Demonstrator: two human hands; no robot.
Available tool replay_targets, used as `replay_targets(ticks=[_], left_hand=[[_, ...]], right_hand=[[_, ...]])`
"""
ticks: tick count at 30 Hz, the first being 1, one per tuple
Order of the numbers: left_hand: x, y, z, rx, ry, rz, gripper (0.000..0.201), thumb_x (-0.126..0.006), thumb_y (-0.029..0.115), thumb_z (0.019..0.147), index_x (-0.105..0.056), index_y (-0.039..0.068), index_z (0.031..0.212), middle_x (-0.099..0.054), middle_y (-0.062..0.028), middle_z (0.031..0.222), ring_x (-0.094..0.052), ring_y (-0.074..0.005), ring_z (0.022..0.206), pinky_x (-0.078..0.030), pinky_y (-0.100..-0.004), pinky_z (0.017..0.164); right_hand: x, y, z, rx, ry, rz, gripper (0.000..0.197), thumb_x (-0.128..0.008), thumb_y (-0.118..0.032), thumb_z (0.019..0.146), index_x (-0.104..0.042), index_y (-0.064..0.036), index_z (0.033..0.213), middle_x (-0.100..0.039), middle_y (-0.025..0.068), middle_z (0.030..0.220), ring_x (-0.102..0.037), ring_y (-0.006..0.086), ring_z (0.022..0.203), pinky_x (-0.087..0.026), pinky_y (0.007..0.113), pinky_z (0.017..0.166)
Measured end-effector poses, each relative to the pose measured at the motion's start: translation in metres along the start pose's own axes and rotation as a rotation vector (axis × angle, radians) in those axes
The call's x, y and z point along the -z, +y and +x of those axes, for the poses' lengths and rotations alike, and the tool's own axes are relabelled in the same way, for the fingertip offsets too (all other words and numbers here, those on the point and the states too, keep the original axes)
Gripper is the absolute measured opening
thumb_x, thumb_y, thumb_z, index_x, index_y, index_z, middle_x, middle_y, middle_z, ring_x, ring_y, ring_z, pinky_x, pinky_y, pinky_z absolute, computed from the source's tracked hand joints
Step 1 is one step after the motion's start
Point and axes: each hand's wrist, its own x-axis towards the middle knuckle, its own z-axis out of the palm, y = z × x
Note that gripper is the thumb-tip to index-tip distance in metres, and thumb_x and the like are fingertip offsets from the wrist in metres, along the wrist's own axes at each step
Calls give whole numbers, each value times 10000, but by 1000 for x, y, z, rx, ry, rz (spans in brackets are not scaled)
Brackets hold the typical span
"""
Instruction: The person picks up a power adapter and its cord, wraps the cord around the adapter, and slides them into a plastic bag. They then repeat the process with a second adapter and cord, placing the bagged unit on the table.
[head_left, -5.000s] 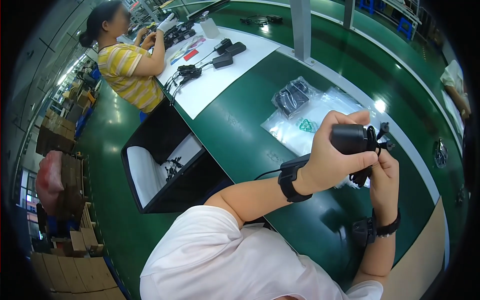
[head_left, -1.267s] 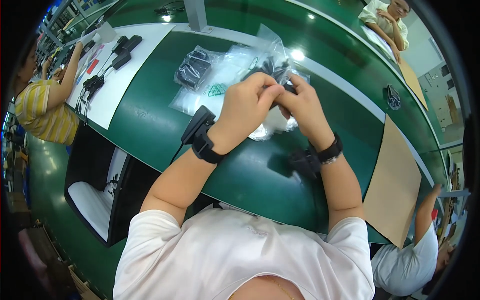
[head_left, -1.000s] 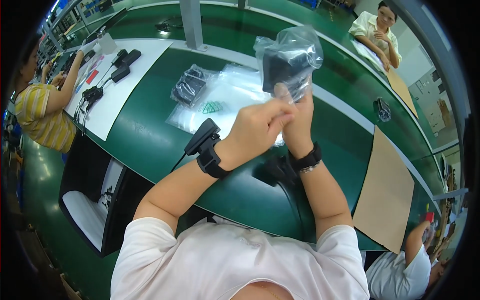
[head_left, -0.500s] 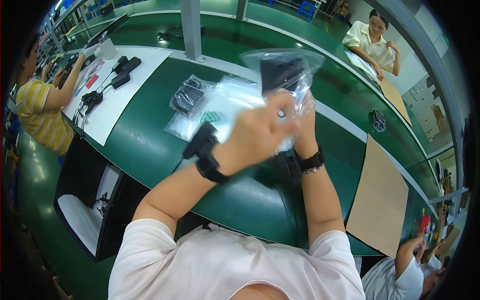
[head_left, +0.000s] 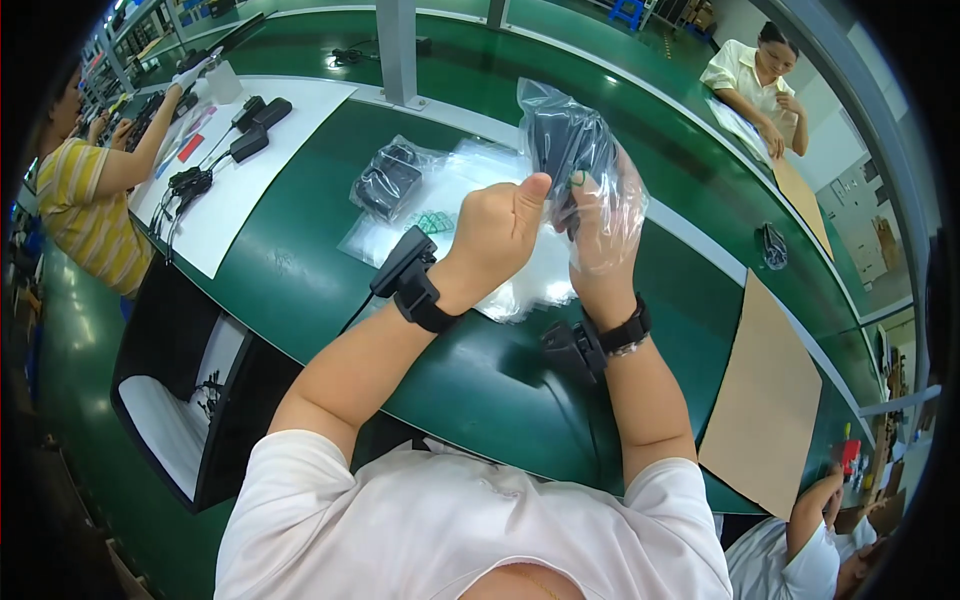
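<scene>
My right hand (head_left: 603,262) grips a clear plastic bag (head_left: 625,205) with a dark, boxy item (head_left: 570,140) inside, holding it upright above the bench. Close against the bag's left side is my left hand (head_left: 492,238), its fingers curled in and its thumb pointing up; whatever they pinch, if anything, is hidden. Below and behind my hands lies a spread of flat clear bags (head_left: 468,185) with green print. Another bagged black item (head_left: 388,182) rests at their left end. Each wrist wears a black strapped device.
A white sheet (head_left: 300,130) at left carries black adapters (head_left: 262,128) and bundled cables (head_left: 190,185). Brown cardboard (head_left: 765,400) lies at right, with a small bagged item (head_left: 772,246) beyond it. A grey post (head_left: 397,55) stands at the back. Co-workers sit left, far right and near right.
My left hand has drawn a little to the left, off the front of the bag. The bagged item, blurred before, now stands still and more upright in my right hand.
</scene>
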Motion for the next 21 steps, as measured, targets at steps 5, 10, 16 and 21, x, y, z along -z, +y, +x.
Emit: replay_targets(ticks=[5, 10, 16, 21], left_hand=[[-6, -1, -5, 19, -26, -45, 580, -383, 376, 928, -421, -21, 507, -405, -185, 461, -421, -371, 436, -327, -412, 440], [18, -24, 13, -47, -64, 86, 242, -479, 212, 881, -514, -27, 893, -552, -159, 740, -534, -274, 605, -430, -351, 594], [34, -6, 8, 480, -197, -913, 529, -529, 22, 782, -309, -21, 1261, -506, -94, 1074, -524, -171, 932, -428, -280, 828], [14, 11, -1, 498, 2, -913, 437, -585, 136, 839, -364, -11, 1187, -546, -61, 1003, -541, -117, 847, -444, -240, 742]], right_hand=[[2, 10, -2, 178, 64, -264, 548, -569, -326, 829, -405, 59, 1182, -519, 123, 982, -513, 165, 812, -441, 281, 698], [14, 9, 1, 97, -86, -410, 499, -549, -319, 844, -469, 80, 1133, -530, 189, 1046, -529, 255, 901, -428, 330, 787], [0, 10, -11, -113, -305, -132, 422, -548, -210, 863, -443, 47, 1180, -560, 96, 977, -518, 154, 874, -433, 293, 768], [-10, 31, -15, 104, -246, -216, 504, -553, -255, 855, -400, 58, 1220, -570, 108, 954, -528, 138, 805, -438, 273, 712]])
